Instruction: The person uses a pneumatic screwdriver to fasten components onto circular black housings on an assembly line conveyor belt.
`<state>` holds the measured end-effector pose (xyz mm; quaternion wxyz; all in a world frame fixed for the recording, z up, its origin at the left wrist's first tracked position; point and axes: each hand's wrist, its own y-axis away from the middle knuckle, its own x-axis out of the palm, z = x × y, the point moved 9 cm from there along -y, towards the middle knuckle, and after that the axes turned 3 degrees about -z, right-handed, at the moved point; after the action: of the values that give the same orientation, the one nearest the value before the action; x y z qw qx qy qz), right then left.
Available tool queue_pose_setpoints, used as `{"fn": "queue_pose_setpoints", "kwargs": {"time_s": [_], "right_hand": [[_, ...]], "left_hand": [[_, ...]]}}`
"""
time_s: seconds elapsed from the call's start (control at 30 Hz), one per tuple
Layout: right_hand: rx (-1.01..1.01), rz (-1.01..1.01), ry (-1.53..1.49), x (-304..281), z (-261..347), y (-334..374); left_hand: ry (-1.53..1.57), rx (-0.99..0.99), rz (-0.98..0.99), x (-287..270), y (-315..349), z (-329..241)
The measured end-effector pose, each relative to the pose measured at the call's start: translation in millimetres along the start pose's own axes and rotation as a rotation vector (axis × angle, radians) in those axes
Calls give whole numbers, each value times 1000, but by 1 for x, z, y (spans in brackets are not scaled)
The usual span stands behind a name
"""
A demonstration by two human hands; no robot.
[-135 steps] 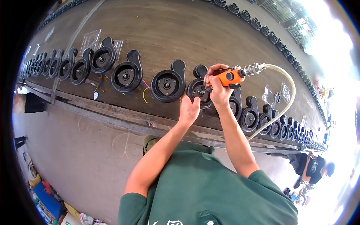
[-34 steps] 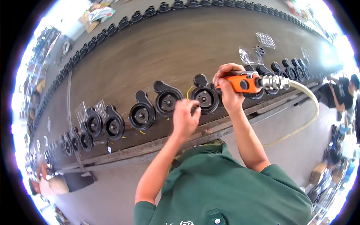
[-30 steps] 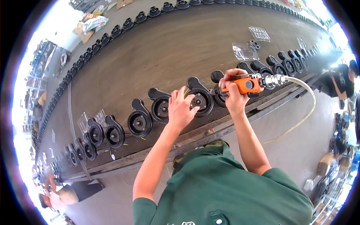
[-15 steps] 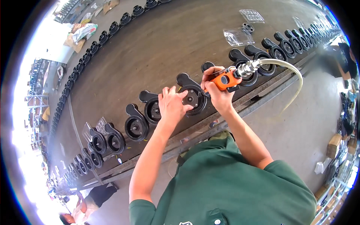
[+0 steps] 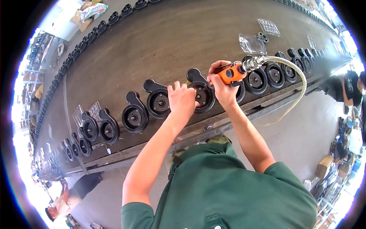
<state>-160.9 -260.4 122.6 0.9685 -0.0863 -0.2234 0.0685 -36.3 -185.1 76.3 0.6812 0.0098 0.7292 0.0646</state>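
Note:
My left hand point(image 5: 182, 100) is bent over a black round housing point(image 5: 206, 98) with a paddle-shaped arm point(image 5: 195, 75). Its thumb and index finger grip the housing at the left side of the inner disc, and part of the rim is hidden behind them. In my right hand point(image 5: 223, 87) is an orange air tool point(image 5: 231, 75), fingers wrapped round its body. The tool's front end points left, just beside the housing; its tip is hidden by my fingers. A pale air hose point(image 5: 303, 82) runs from its metal coupling point(image 5: 253, 64).
Similar black housings point(image 5: 135, 117) line the near edge of the long dark table point(image 5: 152, 42), and others stand along its far edge. Clear plastic trays point(image 5: 252, 44) lie at the far right, by a small black disc point(image 5: 263, 37). Other people point(image 5: 63, 204) are at lower left and far right.
My left thumb and index finger, spread across the inner disc before, are now drawn closer together at its left side. The tool stays in my right hand; the whole view has shifted.

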Motion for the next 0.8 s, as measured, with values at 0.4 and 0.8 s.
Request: {"fn": "queue_pose_setpoints", "kwargs": {"time_s": [0.4, 0.8], "right_hand": [[-3, 53, 45, 14, -12, -5], [-2, 62, -2, 15, -8, -8]], "left_hand": [[9, -27, -35, -3, 2, 4], [41, -32, -39, -2, 2, 8]]}}
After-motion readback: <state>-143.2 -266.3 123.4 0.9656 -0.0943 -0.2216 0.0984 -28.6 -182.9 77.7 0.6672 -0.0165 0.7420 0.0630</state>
